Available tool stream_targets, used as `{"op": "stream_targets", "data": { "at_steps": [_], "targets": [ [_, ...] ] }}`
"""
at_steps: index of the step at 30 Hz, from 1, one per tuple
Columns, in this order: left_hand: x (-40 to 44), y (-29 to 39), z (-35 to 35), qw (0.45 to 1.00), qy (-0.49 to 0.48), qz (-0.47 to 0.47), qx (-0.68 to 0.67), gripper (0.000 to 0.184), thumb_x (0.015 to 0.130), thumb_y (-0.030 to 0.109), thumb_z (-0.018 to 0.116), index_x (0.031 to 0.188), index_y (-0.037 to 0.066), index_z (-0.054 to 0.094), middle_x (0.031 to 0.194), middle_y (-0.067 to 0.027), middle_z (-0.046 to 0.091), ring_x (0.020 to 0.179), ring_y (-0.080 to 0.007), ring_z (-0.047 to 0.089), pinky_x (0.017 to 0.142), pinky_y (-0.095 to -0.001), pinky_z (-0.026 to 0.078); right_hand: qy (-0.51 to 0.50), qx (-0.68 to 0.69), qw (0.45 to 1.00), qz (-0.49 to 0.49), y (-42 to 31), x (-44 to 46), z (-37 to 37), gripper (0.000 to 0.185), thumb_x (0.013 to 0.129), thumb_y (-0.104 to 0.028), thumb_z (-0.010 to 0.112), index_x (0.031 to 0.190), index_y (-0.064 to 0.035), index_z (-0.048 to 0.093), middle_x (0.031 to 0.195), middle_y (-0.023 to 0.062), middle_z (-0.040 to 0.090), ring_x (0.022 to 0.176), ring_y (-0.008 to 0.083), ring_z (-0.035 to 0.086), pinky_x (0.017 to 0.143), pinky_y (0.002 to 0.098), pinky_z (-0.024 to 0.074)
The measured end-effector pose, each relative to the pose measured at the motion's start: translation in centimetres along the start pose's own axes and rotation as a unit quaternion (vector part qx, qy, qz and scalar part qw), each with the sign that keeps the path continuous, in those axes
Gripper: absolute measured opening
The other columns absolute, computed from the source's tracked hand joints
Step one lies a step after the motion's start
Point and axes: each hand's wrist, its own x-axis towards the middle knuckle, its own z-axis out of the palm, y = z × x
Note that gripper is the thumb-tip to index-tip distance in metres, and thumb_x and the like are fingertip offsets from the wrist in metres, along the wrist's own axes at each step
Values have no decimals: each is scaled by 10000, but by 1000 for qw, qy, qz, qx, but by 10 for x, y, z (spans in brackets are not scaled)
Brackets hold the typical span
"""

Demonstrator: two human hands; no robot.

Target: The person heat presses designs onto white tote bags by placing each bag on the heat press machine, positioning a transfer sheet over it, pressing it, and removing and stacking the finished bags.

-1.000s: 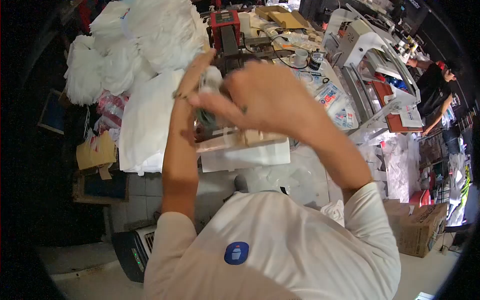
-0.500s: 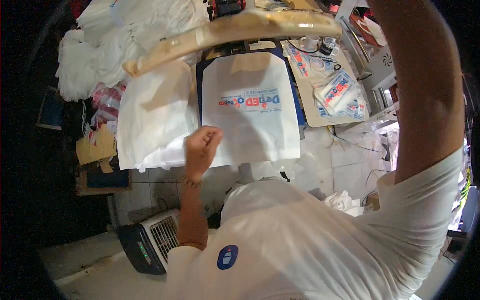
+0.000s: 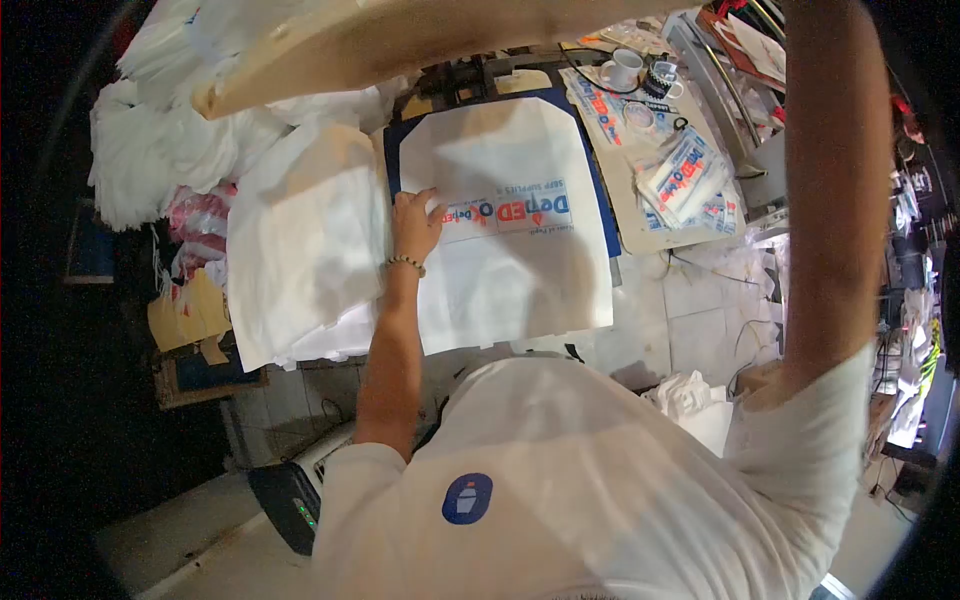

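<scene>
My left hand (image 3: 417,222), a beaded bracelet at its wrist, rests on the left part of a white printed bag (image 3: 510,280). Its fingers look slightly spread, with the tips beside the end of the red and blue lettering. The bag lies flat on a dark blue board (image 3: 597,190). Just left of the hand is a stack of white blank bags (image 3: 300,250). My right arm (image 3: 838,200) reaches up past the top edge, so the right hand is out of sight. A long tan curved bar (image 3: 400,55) spans the top, its right end cut off.
White bags (image 3: 150,150) are heaped at the upper left. On the right, a beige board (image 3: 650,240) bears printed packets (image 3: 685,180), a roll of tape and two mugs (image 3: 623,68). Cables (image 3: 715,268) cross the tiled floor. A dark appliance (image 3: 285,505) stands at lower left.
My left hand has moved up from the bag's lower left to beside the lettering, and its fingers have loosened from a fist. The tan bar appears higher and larger.
</scene>
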Motion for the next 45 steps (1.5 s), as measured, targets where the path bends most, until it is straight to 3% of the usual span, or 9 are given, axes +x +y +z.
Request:
{"op": "stream_targets", "data": {
  "at_steps": [4,6,9,14,21,25,37,42,45],
  "targets": [
    [4,-4,-4,995,-60,-34,-71,286,785,140,724,1051,53,669,971,-168,600,956,-325,563,854,-398,466,-118,110,961,226,43,-141,3,455,941,-437,517,918,-14,684,778,74,653,694,158,622,675,338,498],
    [6,-2,-3,987,-80,-95,-101,309,773,143,742,1058,50,665,978,-163,595,949,-319,565,849,-397,470,-402,255,826,302,69,-237,1,357,960,-334,551,1043,-1,651,863,82,686,810,161,636,775,314,496],
    [6,2,-4,993,-38,-74,-89,287,754,127,762,1008,40,661,993,-159,595,933,-305,579,822,-388,485,-571,59,748,332,89,-406,-7,361,916,-342,645,1019,2,609,836,108,674,769,195,633,702,354,500],
    [8,1,-6,996,-66,-26,-59,262,760,106,758,990,43,650,965,-150,609,896,-286,604,794,-372,499,-327,241,677,613,34,-491,-23,326,879,-255,717,952,-39,485,782,56,597,711,129,582,621,267,448],
    [14,9,-5,976,-75,-124,-160,98,764,69,711,827,35,644,864,-112,630,783,-301,605,762,-393,502,-168,296,736,585,14,-522,1,289,837,-129,749,932,-54,487,798,-15,503,695,68,473,622,225,412],
    [-20,62,-9,974,-91,174,-114,61,701,27,670,746,56,640,826,-120,610,805,-326,588,730,-423,484,-148,287,744,585,4,-506,5,269,807,-49,735,978,-50,527,832,-28,500,707,50,460,633,208,392],
    [-76,147,-8,955,-111,203,-188,48,702,37,670,734,51,638,874,-84,645,857,-281,610,795,-364,487,-148,304,771,539,23,-496,19,223,850,-82,682,1053,-27,607,846,-19,524,697,60,441,620,214,380],
    [-115,179,-38,754,-577,66,-307,74,770,82,666,798,20,637,847,-66,670,736,-192,649,673,-317,518,-144,281,747,584,59,-452,50,271,904,-249,659,1001,4,634,882,38,584,801,107,534,720,263,448],
    [-148,160,-6,761,-604,59,-229,202,780,116,699,952,24,645,910,-75,675,784,-171,649,722,-308,523,-202,211,851,437,83,-432,91,387,837,-251,702,1132,-8,644,1048,139,655,992,226,610,860,331,471]
  ]
}}
